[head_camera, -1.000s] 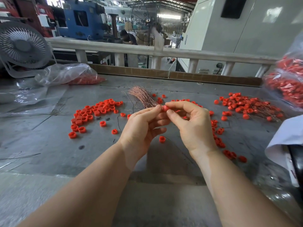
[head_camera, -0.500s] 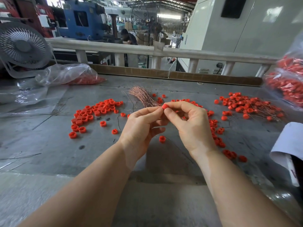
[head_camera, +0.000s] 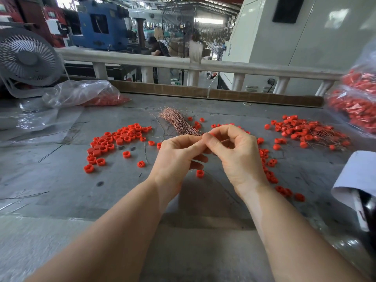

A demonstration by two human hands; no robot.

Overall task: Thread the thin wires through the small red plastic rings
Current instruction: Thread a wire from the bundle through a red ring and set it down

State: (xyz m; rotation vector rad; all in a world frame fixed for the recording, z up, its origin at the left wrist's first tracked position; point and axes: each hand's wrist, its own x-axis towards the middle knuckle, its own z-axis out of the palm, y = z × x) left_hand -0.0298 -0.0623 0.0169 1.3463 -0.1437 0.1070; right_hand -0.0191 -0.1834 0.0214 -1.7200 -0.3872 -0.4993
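My left hand [head_camera: 179,157] and my right hand [head_camera: 240,157] meet fingertip to fingertip above the grey table [head_camera: 71,186]. My right thumb and forefinger pinch a small red ring [head_camera: 212,134], mostly hidden behind the thumb. My left thumb and forefinger pinch a thin wire right beside it; a short stretch of the wire [head_camera: 223,141] shows inside my right hand. A bundle of copper wires [head_camera: 179,123] lies just beyond my hands. Loose red rings [head_camera: 120,137] are spread to the left.
A pile of rings with wires through them [head_camera: 305,133] lies at the right, more loose rings [head_camera: 268,171] by my right wrist. Plastic bags of red parts sit at the far left [head_camera: 85,94] and right [head_camera: 356,102]. A fan [head_camera: 28,58] stands at the left, white paper [head_camera: 358,176] at the right edge.
My fingertips have drawn closer together, and my right thumb now covers most of the red ring. The hands stay in the same place over the table.
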